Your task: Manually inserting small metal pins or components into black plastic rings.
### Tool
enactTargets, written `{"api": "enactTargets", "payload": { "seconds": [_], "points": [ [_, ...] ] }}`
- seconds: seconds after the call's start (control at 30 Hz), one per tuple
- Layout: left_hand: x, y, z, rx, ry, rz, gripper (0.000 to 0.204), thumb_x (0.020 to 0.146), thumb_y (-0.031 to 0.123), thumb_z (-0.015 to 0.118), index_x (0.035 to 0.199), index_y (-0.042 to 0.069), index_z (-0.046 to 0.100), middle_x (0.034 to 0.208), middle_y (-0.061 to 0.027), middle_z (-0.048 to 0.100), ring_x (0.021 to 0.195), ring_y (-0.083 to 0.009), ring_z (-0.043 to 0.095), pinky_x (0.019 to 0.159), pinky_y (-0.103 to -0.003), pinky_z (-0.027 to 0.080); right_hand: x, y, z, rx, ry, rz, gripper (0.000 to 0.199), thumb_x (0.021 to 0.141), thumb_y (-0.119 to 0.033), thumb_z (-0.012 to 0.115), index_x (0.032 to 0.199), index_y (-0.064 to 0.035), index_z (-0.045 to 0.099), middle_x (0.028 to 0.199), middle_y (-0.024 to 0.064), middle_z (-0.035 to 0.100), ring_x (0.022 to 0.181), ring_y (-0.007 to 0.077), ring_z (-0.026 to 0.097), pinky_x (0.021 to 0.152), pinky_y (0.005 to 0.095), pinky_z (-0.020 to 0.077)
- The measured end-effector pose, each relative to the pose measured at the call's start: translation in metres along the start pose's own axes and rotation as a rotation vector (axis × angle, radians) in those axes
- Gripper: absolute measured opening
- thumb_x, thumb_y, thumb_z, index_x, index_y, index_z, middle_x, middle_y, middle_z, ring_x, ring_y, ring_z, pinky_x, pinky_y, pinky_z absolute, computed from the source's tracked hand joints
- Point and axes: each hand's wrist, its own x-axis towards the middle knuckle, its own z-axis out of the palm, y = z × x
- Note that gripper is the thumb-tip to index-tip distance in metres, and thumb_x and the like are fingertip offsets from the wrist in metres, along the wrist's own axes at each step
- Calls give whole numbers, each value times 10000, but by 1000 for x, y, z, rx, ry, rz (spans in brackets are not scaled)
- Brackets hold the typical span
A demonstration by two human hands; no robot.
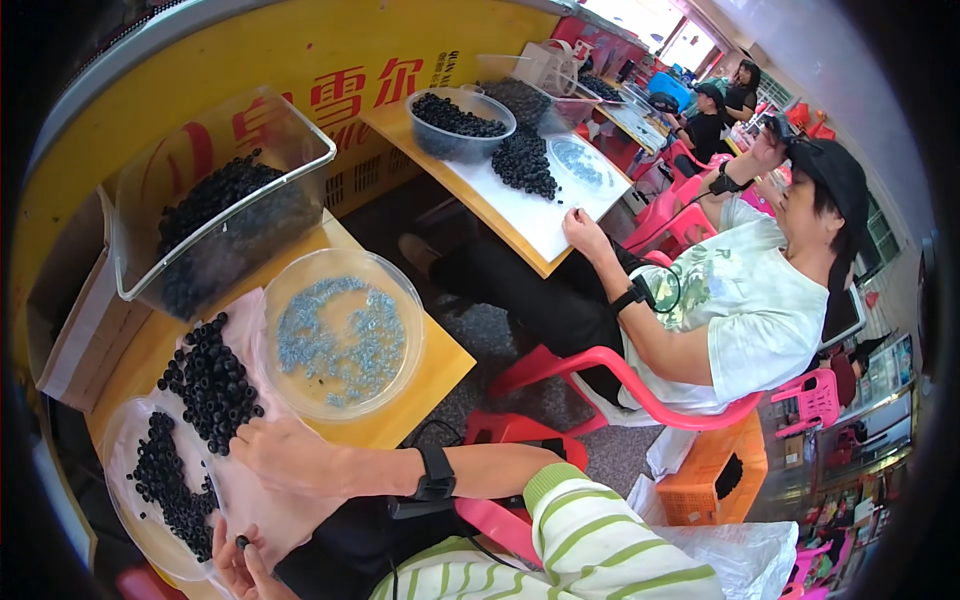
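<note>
Near the lower edge, my left hand (240, 572) pinches a small round black part (242, 541) between thumb and fingers. My right hand (285, 452) is closed, palm down, over the pink cloth (265, 500), at the edge of a pile of black ring-shaped parts (212, 385). What its fingertips hold, if anything, is hidden. More small black parts (175, 480) lie in a shallow clear round tray (120, 450) beside my left hand. Beyond my right hand stands a round clear tub (412, 365) with many small pale-blue translucent pieces (335, 335) inside.
A clear rectangular bin (325, 150) of black parts stands tilted at the far left, by a cardboard box (85, 320). To the right, a co-worker (740, 290) sits on a pink chair (620, 375) at another table (545, 260) with similar parts. An orange crate (700, 490) stands behind.
</note>
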Motion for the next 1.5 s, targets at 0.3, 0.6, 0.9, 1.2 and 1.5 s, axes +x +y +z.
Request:
{"api": "enactTargets", "payload": {
  "seconds": [0.3, 0.6, 0.9, 1.2, 1.5],
  "points": [
    [0, 14, 29, -167, -172, -49, 127, 881, 38, 586, 1005, 54, 564, 980, -68, 591, 764, -112, 531, 718, -228, 446, -6, 13, 3, 143, 94, 87, 141, 715, -56, 644, 799, -31, 535, 811, 105, 583, 809, 265, 605, 655, 377, 486],
    [2, 2, 51, -578, -210, -228, 254, 919, 142, 616, 1131, 34, 528, 1077, -68, 588, 985, -147, 588, 864, -282, 476, -24, -41, -53, 638, 212, 19, 145, 757, -81, 674, 848, -49, 566, 833, 81, 560, 764, 287, 575, 666, 350, 487],
    [6, 30, 62, -788, -347, -382, 167, 891, 18, 601, 1054, -5, 576, 983, -126, 648, 800, -163, 643, 695, -278, 544, -39, -35, -56, 1178, 113, 507, 83, 882, -18, 626, 961, -26, 605, 906, 38, 602, 761, 59, 587, 618, 194, 482],
    [8, 39, 52, -709, -286, -465, 204, 847, 25, 677, 1022, -16, 581, 887, -117, 661, 767, -167, 665, 694, -273, 557, -33, -39, -51, 1003, 22, 311, 120, 854, 5, 648, 971, -11, 626, 957, 57, 627, 757, 77, 607, 570, 196, 485],
    [8, 34, 54, -830, -343, -604, 182, 882, 50, 644, 1048, 7, 583, 899, -92, 663, 775, -143, 656, 722, -264, 547, -37, -34, -52, 464, 90, 24, 196, 776, 20, 720, 955, -42, 672, 910, 67, 651, 752, 128, 625, 517, 226, 471]
  ]
}}
